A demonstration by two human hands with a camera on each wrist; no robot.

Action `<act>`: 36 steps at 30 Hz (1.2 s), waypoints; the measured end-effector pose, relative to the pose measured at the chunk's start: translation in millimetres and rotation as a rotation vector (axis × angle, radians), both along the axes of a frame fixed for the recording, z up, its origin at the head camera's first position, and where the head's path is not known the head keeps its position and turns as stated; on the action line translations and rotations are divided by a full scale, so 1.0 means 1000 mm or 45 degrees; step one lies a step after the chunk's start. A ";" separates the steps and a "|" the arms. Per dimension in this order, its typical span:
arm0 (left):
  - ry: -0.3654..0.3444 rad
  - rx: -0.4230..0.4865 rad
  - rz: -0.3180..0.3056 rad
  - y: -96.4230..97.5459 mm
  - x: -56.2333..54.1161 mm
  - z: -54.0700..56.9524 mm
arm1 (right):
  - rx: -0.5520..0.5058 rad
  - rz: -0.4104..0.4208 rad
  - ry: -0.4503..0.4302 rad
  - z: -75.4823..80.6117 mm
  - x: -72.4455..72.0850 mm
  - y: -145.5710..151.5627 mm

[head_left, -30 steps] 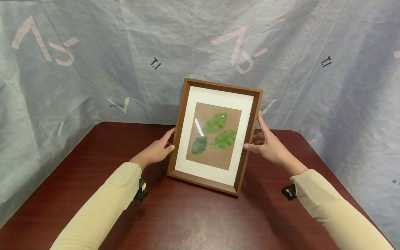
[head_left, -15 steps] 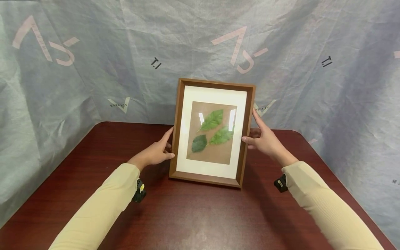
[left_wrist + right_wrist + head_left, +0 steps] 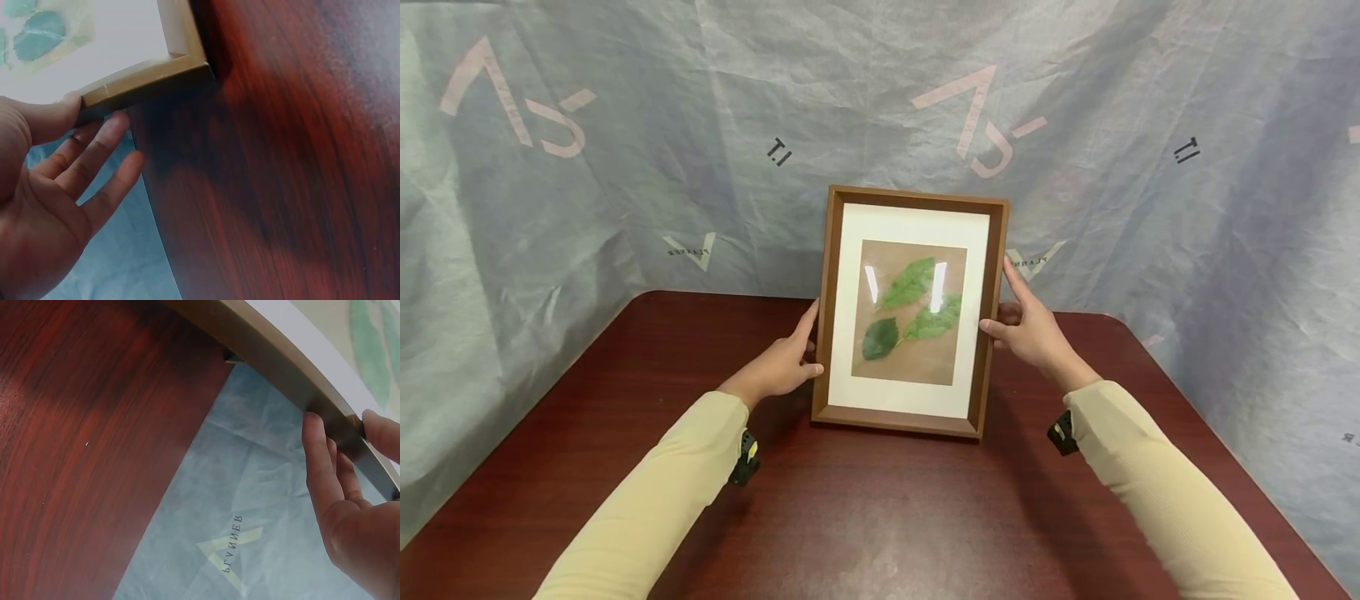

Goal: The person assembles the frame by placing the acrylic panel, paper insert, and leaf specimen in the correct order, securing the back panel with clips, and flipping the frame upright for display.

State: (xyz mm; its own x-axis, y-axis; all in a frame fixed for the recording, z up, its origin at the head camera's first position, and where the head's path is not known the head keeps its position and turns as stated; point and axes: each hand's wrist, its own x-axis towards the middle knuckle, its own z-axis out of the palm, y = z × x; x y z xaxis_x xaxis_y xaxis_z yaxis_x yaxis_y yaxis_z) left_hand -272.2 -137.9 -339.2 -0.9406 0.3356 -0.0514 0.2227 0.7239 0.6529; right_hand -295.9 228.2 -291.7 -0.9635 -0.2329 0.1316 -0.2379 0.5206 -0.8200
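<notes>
A brown picture frame point(image 3: 912, 312) stands nearly upright near the far side of the table, leaning slightly back. Behind its glass, three green leaves lie on a tan panel inside a white mat. My left hand point(image 3: 781, 364) grips its left side, thumb at the front edge and fingers at the side and behind. On the opposite side, my right hand point(image 3: 1036, 332) pinches the frame, its thumb on the front edge. In the left wrist view, a lower corner of the picture frame point(image 3: 150, 78) shows. The right wrist view has its side edge point(image 3: 281, 362) against my fingertips.
The dark red wooden table point(image 3: 880, 517) spreads in front of the frame and to both sides. A grey printed cloth point(image 3: 730, 92) hangs behind the table and along its sides. Small black devices point(image 3: 745, 457) are strapped at both wrists.
The picture frame has turned from a clear tilt to almost straight, its lower right corner rising in view and its top shifting left. My right hand has moved left with it.
</notes>
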 end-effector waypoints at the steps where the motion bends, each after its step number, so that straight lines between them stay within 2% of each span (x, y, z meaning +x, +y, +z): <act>1: 0.002 -0.010 0.008 0.001 0.000 0.000 | 0.009 -0.010 0.008 -0.001 -0.001 0.000; 8: -0.009 -0.055 0.064 0.005 -0.002 -0.001 | 0.082 -0.073 0.071 -0.004 -0.005 -0.004; 15: 0.019 -0.091 0.103 0.006 -0.004 -0.003 | 0.140 -0.116 0.150 -0.007 -0.007 -0.008; 27: 0.018 -0.152 0.139 0.015 -0.005 -0.004 | 0.193 -0.170 0.148 -0.009 -0.007 -0.009; 36: 0.010 -0.103 0.137 0.014 -0.006 -0.002 | 0.192 -0.190 0.157 -0.009 -0.008 -0.011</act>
